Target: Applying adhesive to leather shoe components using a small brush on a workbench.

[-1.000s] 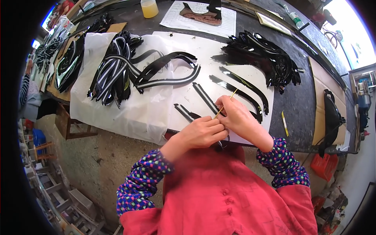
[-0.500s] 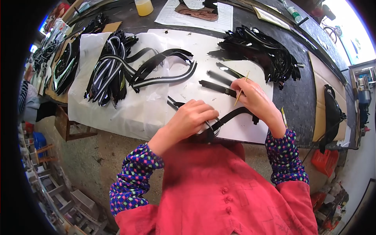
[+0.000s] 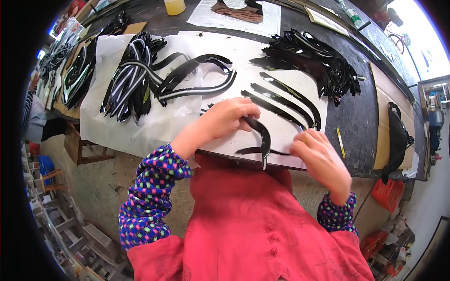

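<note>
Left hand holding a curved black strip at the worktable

The person's left hand [image 3: 228, 117] is grasping one end of a curved black strip [image 3: 266, 140], which is hanging down to the near edge of the white board [image 3: 281, 134]. The right hand [image 3: 323, 154] is bending its fingers together just at the end of a thin dark strip [image 3: 253, 150] that is lying along that edge; I cannot tell whether it is pinching anything. Beyond the hands, three black strips [image 3: 267, 106] are lying side by side on the board. A heap of glossy black strips [image 3: 311, 65] is spreading over the board's far right corner, while a pile of grey-striped strips [image 3: 133, 79] is resting to the left on a whitish sheet [image 3: 154, 136]. A slim yellow tool [image 3: 341, 143] is lying on the dark tabletop [image 3: 354, 122], right of the board.
</note>
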`<state>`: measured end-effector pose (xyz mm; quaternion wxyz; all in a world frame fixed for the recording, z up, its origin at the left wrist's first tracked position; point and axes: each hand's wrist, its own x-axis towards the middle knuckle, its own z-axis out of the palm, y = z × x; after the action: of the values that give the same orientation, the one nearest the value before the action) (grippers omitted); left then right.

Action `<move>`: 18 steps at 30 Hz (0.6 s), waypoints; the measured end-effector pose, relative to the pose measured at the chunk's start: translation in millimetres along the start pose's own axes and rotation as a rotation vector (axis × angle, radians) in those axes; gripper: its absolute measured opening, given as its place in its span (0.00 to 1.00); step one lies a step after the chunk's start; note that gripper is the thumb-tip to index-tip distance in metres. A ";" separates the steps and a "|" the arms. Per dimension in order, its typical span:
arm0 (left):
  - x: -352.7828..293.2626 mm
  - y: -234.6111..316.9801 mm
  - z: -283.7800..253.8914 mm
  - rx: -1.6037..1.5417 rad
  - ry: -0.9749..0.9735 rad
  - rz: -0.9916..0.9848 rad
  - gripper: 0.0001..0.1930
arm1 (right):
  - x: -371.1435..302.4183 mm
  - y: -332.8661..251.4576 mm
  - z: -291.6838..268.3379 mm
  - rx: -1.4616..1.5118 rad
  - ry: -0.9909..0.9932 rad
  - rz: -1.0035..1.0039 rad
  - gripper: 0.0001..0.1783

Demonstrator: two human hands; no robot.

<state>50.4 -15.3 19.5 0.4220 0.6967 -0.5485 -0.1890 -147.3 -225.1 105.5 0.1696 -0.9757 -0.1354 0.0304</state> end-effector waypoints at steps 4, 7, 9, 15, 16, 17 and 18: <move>13.4 2.3 -2.8 0.024 -0.080 -0.134 0.18 | -21.6 16.9 -34.1 0.280 0.040 -0.041 0.10; 18.2 7.5 -5.6 0.039 -0.147 -0.243 0.17 | -34.6 41.5 -45.7 0.513 0.082 0.040 0.08; 17.3 7.4 -4.8 0.060 -0.138 -0.211 0.13 | -44.1 59.7 -50.5 0.569 0.080 0.031 0.08; 5.1 16.3 10.9 0.300 0.003 -0.086 0.02 | -45.7 78.3 -36.5 0.979 0.466 0.007 0.09; 1.3 15.9 14.6 0.450 0.115 0.046 0.03 | -36.4 76.9 -31.3 1.014 0.426 0.002 0.08; -1.6 14.2 19.1 0.485 0.125 0.042 0.04 | -28.8 72.3 -24.4 0.999 0.390 0.097 0.07; -3.2 16.7 20.0 0.484 0.123 0.043 0.04 | -20.0 67.4 -16.8 0.982 0.355 0.191 0.06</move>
<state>24.7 -20.6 20.7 0.2794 0.7758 -0.5658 -0.0001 -147.7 -297.1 98.7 0.6235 -0.7794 0.0149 -0.0601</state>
